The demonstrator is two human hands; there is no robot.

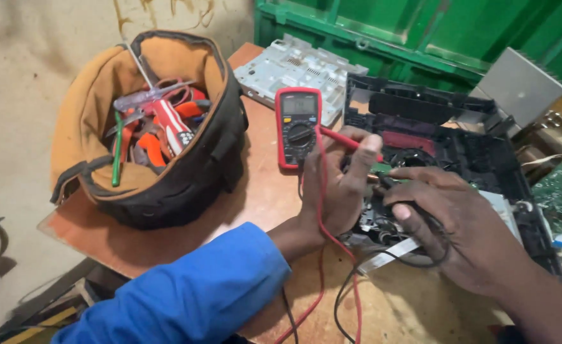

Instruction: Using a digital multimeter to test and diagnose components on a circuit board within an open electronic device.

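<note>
The left hand (338, 185) pinches the red probe (348, 141) between thumb and forefinger, its fingers (367, 153) closed on the slim plastic shaft. The probe's long axis runs from upper left, beside the multimeter (299, 127), down to the right, so its tip lies just beyond the fingertips, on the small green circuit board (383, 169) inside the opened black device (459, 153). The right hand (466, 229) is curled round the black probe (389, 183), whose tip points left toward the same spot; the two tips sit nearly touching, between both sets of fingertips, with the left hand slightly nearer. Red lead (322, 210) and black lead (383, 261) trail back over the wrists, glossy and limp, onto the worn wooden counter (262, 191). A flat white ribbon cable (389, 253) lies under the right fingers. Well left of the left hand stands a soft tan-and-black tool bag (160, 127) full of red-handled pliers and screwdrivers
</note>
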